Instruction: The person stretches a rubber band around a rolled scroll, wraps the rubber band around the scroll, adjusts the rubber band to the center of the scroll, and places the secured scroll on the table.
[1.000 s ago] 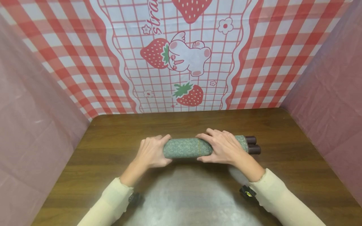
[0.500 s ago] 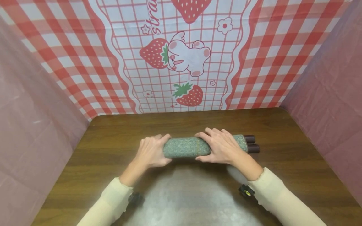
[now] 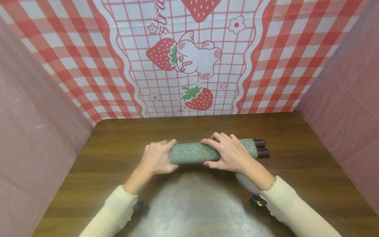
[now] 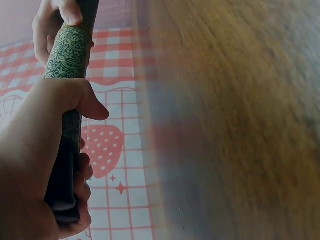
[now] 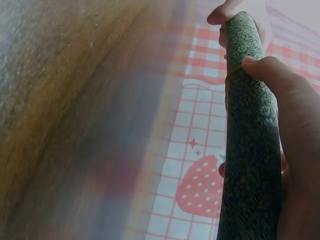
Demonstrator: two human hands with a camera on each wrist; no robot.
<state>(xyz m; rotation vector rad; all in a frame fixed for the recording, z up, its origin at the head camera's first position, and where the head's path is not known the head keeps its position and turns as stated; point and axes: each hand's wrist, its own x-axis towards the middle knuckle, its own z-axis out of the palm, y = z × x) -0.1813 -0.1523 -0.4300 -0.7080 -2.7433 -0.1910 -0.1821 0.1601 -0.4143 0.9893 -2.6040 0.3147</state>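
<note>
Both hands hold a rolled scroll point(image 3: 188, 153) with green floral backing, lying roughly sideways above the table. It is made of two rolls side by side, and dark rod ends point(image 3: 263, 153) stick out at its right. My left hand point(image 3: 157, 158) grips the left end, curled round dark rod ends point(image 4: 62, 175) in the left wrist view. My right hand point(image 3: 232, 153) grips the scroll right of its middle, thumb on the near side and fingers over the far side. A thin yellowish band point(image 5: 235, 71) crosses the backing by the right thumb in the right wrist view.
A brown wood-grain table point(image 3: 118, 135) lies below, with a bright glare near its front. A red-and-white strawberry cloth point(image 3: 136, 65) hangs behind it. Pinkish cloth point(image 3: 38, 138) covers the left side, and another pink sheet point(image 3: 343, 92) the right.
The scroll and both hands have shifted slightly left and a little toward the back. Its right end now tilts slightly farther away. Both hands keep their grip.
</note>
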